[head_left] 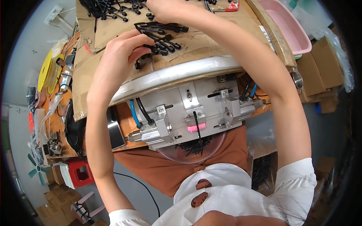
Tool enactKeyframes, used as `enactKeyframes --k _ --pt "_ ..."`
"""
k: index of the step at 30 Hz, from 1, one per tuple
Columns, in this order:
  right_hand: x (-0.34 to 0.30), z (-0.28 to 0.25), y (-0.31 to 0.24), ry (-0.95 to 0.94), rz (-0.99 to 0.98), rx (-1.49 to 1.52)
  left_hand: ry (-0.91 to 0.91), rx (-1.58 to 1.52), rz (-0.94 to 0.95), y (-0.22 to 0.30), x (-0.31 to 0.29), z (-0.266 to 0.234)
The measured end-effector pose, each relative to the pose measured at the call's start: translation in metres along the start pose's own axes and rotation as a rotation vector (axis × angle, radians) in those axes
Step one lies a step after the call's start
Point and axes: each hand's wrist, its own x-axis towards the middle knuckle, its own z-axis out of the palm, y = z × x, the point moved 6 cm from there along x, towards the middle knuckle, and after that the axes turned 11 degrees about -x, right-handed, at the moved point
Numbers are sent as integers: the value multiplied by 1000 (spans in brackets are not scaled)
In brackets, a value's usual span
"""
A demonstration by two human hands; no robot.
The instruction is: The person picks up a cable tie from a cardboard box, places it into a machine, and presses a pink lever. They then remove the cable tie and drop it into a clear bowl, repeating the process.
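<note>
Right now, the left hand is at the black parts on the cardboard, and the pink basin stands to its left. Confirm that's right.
Not quite: the head view shows the pink basin to the right of the cardboard. The left hand is at the black parts on it, as you say.

Bare cardboard (205,43) leaves passage between black rods (169,27) and right forearm (241,34), fenced nearside by a white roll (181,69).

The top edge cuts off part of the right hand (162,12) and the heap of black rods (99,9).
</note>
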Motion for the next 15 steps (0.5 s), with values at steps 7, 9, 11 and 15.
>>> enactKeyframes --k 7,9,11,15 --pt "-60 -33 31 -184 -17 180 -51 -187 -108 14 -8 -2" --pt "-67 -40 38 -179 22 343 71 -562 -336 -1 -5 -16" --pt "-68 -57 39 38 8 324 65 -587 -406 -12 -8 -39" --pt "-79 -85 38 169 -26 254 139 -1081 -421 -4 -20 -40"
